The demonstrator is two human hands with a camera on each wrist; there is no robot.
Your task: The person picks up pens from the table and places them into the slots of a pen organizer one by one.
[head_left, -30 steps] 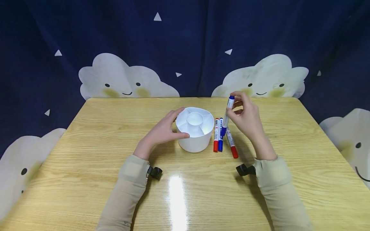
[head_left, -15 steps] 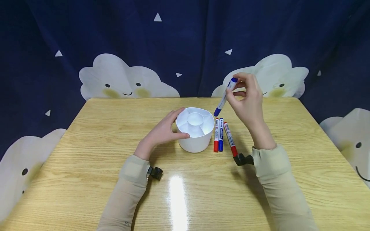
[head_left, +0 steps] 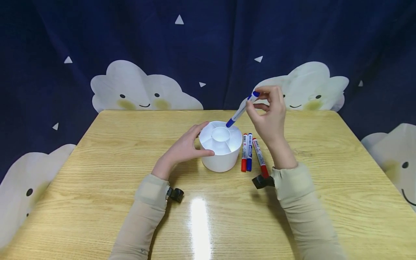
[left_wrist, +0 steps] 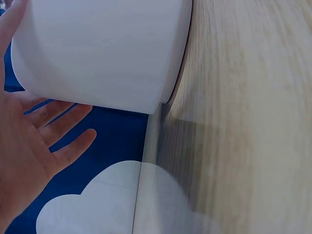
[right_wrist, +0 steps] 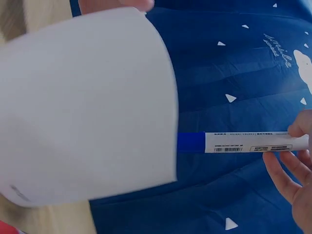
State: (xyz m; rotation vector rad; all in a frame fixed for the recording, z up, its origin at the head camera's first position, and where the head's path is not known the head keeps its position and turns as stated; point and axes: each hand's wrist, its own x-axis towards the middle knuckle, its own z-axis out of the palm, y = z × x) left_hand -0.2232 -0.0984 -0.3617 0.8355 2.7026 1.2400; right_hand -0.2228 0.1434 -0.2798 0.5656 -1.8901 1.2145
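A white round pen holder [head_left: 221,163] with several compartments around a central cup stands upright on the table. My left hand [head_left: 184,146] holds its left side, thumb at the front rim and fingers toward the back; in the left wrist view the lower fingers [left_wrist: 68,126] are spread beside its wall. Between thumb and fingertips, my right hand [head_left: 271,117] pinches a white marker with blue ends [head_left: 239,113] near its upper end. It slants down leftward, its blue cap over the holder's back right rim. In the right wrist view the cap's tip is hidden behind the holder [right_wrist: 87,107].
Right of the holder lie a red-capped marker [head_left: 244,153] and a blue-capped marker [head_left: 249,151] side by side. Another red-capped marker [head_left: 259,153] lies at an angle, its end partly behind the black wrist camera [head_left: 262,181]. A dark blue curtain [head_left: 214,54] hangs behind the table.
My right hand has lifted the blue marker from beside the other markers and carried it up and left to the holder's rim. The left hand and the holder have stayed put.
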